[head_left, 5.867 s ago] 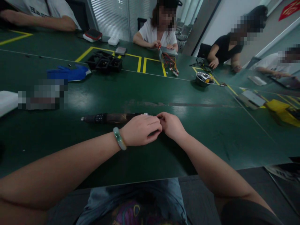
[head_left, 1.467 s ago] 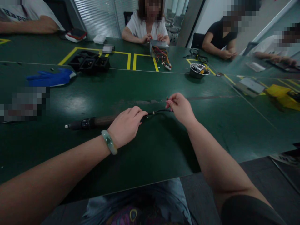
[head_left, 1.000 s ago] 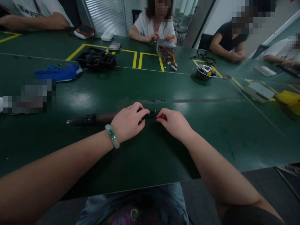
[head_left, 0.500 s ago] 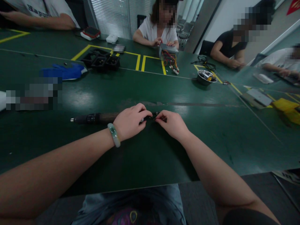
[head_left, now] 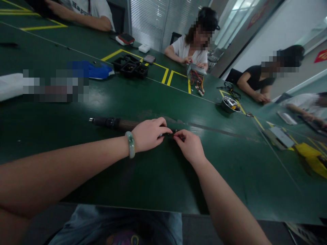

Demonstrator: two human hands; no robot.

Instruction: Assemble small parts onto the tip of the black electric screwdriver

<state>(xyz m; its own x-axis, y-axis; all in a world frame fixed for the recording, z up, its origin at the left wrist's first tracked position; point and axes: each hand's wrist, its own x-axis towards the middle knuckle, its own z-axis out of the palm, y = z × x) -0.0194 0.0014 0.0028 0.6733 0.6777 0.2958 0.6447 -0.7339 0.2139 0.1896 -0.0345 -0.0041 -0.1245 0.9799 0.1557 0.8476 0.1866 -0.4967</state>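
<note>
An electric screwdriver [head_left: 114, 123] lies on the green table, its metal tip to the left and its dark grip running under my left hand. My left hand [head_left: 149, 134], with a green bangle at the wrist, is closed around the tool's rear end. Against that end, my right hand [head_left: 189, 144] pinches a small dark part [head_left: 176, 132] between thumb and fingertips. What this part is, a plug or a cord end perhaps, is too small to make out. The fingers of both hands almost meet.
Black trays [head_left: 130, 66] and a blue cloth-like item [head_left: 95, 69] lie beyond at left. A metal bowl [head_left: 231, 104] of small parts stands at right, with a yellow item [head_left: 310, 154] farther over. Across the table, a co-worker handles a metal box [head_left: 196, 69] with coloured wires.
The camera view has tilted and shifted, so the far objects sit lower and farther right. Both hands keep their hold at the screwdriver's rear end, with little visible change between them.
</note>
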